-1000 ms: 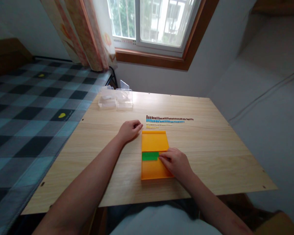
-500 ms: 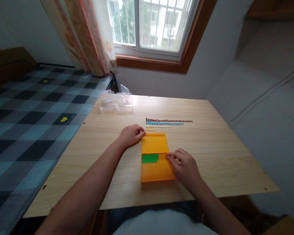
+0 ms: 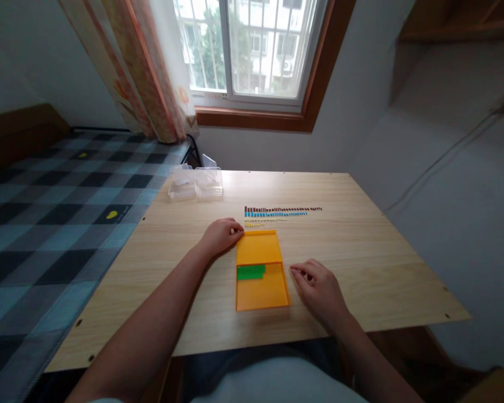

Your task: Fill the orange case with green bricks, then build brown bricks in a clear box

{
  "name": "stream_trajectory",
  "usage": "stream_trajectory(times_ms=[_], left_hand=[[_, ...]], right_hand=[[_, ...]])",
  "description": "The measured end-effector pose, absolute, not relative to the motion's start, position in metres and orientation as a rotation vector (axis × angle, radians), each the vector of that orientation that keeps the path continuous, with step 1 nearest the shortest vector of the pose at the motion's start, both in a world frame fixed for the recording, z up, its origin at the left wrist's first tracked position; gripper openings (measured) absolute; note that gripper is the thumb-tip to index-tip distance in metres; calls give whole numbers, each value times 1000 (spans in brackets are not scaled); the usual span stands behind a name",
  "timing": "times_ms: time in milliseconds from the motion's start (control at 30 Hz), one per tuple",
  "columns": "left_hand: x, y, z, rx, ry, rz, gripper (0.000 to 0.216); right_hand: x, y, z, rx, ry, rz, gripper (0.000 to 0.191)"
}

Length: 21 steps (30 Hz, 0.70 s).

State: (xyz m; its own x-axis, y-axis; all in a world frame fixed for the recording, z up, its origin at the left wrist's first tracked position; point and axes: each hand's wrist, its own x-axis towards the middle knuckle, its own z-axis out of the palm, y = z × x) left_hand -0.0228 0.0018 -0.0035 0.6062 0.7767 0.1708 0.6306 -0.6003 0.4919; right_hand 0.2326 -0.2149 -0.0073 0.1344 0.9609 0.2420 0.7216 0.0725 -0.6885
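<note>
An orange tray (image 3: 264, 291) lies on the wooden table (image 3: 361, 257) in front of me, with a flat green piece (image 3: 250, 272) inside at its left. My left hand (image 3: 220, 235) rests curled at the tray's far left corner, fingertips touching the rim. My right hand (image 3: 319, 288) lies on the table just right of the tray, fingers loosely bent, holding nothing visible. Beyond the tray run rows of small pieces (image 3: 277, 212): brown, blue and yellow.
Two clear plastic boxes (image 3: 195, 184) stand at the table's far left. A bed with a checked blue cover (image 3: 46, 212) lies along the left. A window and curtain are behind the table; a grey wall is to the right.
My right hand has drawn back from the green piece in the tray and now rests on the table to the tray's right. The left hand stays at the tray's corner.
</note>
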Motion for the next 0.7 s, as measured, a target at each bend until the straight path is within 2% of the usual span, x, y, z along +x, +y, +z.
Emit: stream_trajectory(times_ms=[200, 500, 567, 700], left_hand=[[-18, -5, 7, 2396, 1129, 610, 20], [-18, -13, 36, 2271, 996, 738, 17], [-18, -19, 41, 2211, 941, 779, 17], [-19, -34, 52, 2159, 876, 801, 16]], right_hand=[[234, -207, -6, -1654, -1618, 433, 25], [242, -178, 10, -1542, -1567, 429, 57], [241, -173, 13, -1455, -1556, 442, 58], [237, -171, 18, -1278, -1576, 385, 47]])
